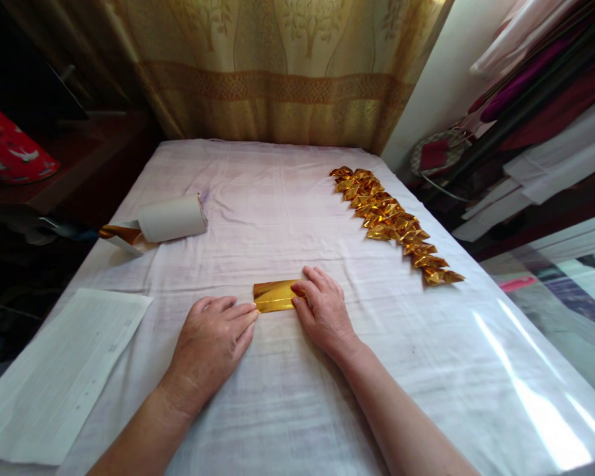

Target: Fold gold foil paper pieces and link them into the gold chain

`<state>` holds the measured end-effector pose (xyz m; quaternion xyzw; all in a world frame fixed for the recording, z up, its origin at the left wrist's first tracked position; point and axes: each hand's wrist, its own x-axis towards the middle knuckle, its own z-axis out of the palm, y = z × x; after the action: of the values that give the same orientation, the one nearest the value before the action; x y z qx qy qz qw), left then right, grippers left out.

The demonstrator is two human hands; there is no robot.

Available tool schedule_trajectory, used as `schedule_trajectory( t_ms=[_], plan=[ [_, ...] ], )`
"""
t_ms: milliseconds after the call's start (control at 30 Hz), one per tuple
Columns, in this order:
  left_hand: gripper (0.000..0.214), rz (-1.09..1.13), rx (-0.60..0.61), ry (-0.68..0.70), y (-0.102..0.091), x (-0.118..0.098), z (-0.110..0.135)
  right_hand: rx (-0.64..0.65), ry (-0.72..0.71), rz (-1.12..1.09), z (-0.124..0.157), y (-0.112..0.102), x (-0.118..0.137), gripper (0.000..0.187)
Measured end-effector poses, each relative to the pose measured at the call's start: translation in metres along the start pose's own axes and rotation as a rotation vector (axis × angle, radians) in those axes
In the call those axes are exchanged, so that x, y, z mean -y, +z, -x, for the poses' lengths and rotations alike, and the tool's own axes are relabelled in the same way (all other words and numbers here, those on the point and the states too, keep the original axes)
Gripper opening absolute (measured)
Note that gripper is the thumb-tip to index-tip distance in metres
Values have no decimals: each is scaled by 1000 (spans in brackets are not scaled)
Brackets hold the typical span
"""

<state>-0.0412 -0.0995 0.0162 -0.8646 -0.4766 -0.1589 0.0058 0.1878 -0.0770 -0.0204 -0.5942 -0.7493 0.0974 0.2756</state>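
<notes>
A small rectangle of shiny gold foil paper (274, 296) lies flat on the white cloth in front of me, a lengthwise crease running along its lower part. My left hand (217, 330) rests palm down, fingers stretched out, its fingertips touching the lower left corner of the foil. At the other end, my right hand (324, 309) has its thumb and fingers closed on the foil's right edge, covering it. To the right, a row of folded gold foil pieces (391, 221) lies overlapping in a slanting line.
A white roll (172, 219) with a loose gold-lined end lies at the left. Nearer is a white printed sheet (62, 377). The cloth-covered table (272, 198) ends at a gold curtain (277, 79). Hanging clothes (550, 158) are on the right, a red cylinder (14, 145) on the left.
</notes>
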Motion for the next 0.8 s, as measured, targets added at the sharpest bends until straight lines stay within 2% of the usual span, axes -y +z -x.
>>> schedule_trajectory(
  t_ms=[200, 300, 400, 633, 800],
  plan=[
    [23, -55, -3, 44, -5, -11, -2, -69, -39, 2, 2, -2, 8, 26],
    [21, -75, 1, 43, -6, -16, -3, -53, -42, 28, 3, -2, 16, 29],
    [21, -73, 10, 31, -6, -20, -3, -18, 13, 45, 3, 0, 19, 32],
    [23, -62, 45, 3, -6, -26, -5, -1, 77, 10, 2, 2, 16, 33],
    [21, -57, 46, 11, -5, -19, -2, 5, 74, -29, 3, 1, 10, 34]
  ],
)
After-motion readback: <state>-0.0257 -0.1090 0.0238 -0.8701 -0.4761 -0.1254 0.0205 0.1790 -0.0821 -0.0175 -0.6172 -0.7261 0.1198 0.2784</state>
